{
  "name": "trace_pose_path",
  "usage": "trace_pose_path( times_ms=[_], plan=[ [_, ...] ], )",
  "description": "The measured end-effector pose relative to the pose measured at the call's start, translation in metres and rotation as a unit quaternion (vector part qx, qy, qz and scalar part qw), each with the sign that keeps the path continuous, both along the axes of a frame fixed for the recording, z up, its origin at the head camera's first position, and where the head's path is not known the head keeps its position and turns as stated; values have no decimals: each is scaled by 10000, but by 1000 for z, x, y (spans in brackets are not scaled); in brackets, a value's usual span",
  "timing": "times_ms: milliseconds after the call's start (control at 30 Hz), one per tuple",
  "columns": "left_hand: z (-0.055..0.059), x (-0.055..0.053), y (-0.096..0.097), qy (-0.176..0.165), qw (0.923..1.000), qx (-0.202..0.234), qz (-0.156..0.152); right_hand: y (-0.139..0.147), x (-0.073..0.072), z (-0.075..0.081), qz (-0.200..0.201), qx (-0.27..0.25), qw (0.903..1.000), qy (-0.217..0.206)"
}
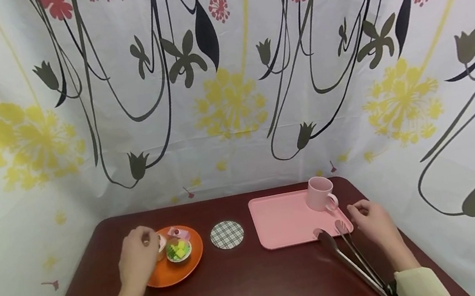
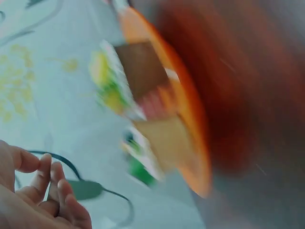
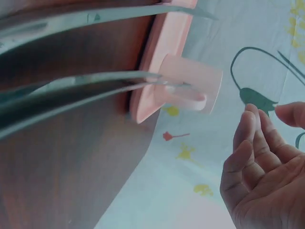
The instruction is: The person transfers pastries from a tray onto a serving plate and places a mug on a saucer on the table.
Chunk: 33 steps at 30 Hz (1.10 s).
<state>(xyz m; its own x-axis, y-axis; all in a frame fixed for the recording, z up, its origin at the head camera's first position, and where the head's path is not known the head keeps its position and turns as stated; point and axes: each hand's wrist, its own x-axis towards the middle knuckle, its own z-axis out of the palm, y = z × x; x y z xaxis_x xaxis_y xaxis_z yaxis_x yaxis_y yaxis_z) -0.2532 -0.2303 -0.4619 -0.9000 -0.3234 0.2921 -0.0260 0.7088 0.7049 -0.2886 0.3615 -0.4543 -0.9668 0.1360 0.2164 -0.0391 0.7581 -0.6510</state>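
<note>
My left hand (image 1: 137,256) is over the left side of an orange plate (image 1: 170,279), fingers loosely bent and holding nothing. On that plate sit a small cup with yellow and green pieces (image 1: 179,251), a pink piece (image 1: 178,232) and another small cup, partly hidden by the hand. The left wrist view, blurred, shows a brown cup (image 2: 143,67) and a tan cup (image 2: 167,138). To the right, my right hand (image 1: 376,221) hovers beside a pink tray (image 1: 280,222), its fingers relaxed around nothing. Metal tongs (image 1: 355,260) lie nearby, their tips overlapping the tray's front edge.
A pink mug (image 1: 319,194) stands upright at the tray's back right corner, handle toward the right hand. Between plate and tray lies a round checked coaster (image 1: 227,235). A flowered cloth (image 1: 239,158) hangs around the dark wooden table (image 1: 243,293).
</note>
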Motion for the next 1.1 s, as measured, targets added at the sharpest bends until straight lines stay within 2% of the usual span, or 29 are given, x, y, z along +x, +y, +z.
trace_pose_path(
  times_ms=[67,133,267,333,500,600,800,967,1100],
  plan=[
    [5,1,16,143,9994,170,-260,-6,-4,1,-42,-26,9999,115],
    [6,1,32,282,9966,337,-703,-12,-8,3,-92,-16,9997,204],
    [-3,0,64,351,9855,467,-1590,-19,-15,6,-56,35,9996,265],
    [-9,-1,78,265,9823,454,-1798,-22,-19,8,-37,70,9996,255],
    [-20,-12,104,-156,9785,504,-1995,-27,-26,11,-156,81,9994,288],
    [-27,-21,113,-394,9771,303,-2071,-30,-30,10,-206,62,9996,195],
    [-42,-28,129,-921,9728,-349,-2097,-28,-40,3,168,275,9973,-661],
    [-46,-33,139,-1266,9706,-641,-1944,-27,-49,1,150,300,9947,-970],
    [-44,-43,143,-1537,9632,-855,-2031,-26,-58,-1,-27,228,9947,-1004]
  ],
)
